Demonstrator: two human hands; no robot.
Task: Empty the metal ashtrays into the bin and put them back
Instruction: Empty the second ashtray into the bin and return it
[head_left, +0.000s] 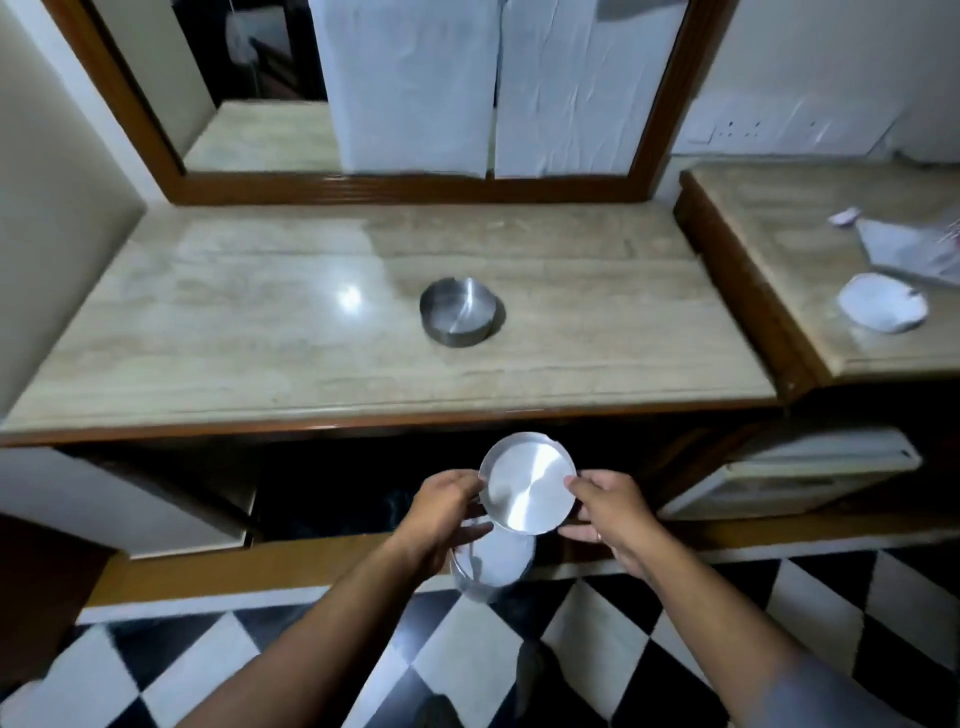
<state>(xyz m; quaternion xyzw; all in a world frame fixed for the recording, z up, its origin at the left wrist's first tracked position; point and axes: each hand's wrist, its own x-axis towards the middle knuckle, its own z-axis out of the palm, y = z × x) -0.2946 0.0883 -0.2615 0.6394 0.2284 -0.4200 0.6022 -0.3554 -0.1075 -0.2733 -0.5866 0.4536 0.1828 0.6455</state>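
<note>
A round metal ashtray (527, 483) is tilted with its flat bottom facing me, held between my left hand (444, 512) and my right hand (608, 512), in front of the counter edge. Right below it stands a small silver bin (493, 569) on the floor, partly hidden by my left hand. A second metal ashtray (457, 310) sits upright on the marble counter (260, 322), near its middle, apart from both hands.
A wood-framed mirror (405, 93) stands behind the counter. To the right, a raised side table (779, 249) carries a white lid-like disc (883, 309) and crumpled paper. A white appliance (795, 473) sits under it. The floor is black-and-white checkered tile.
</note>
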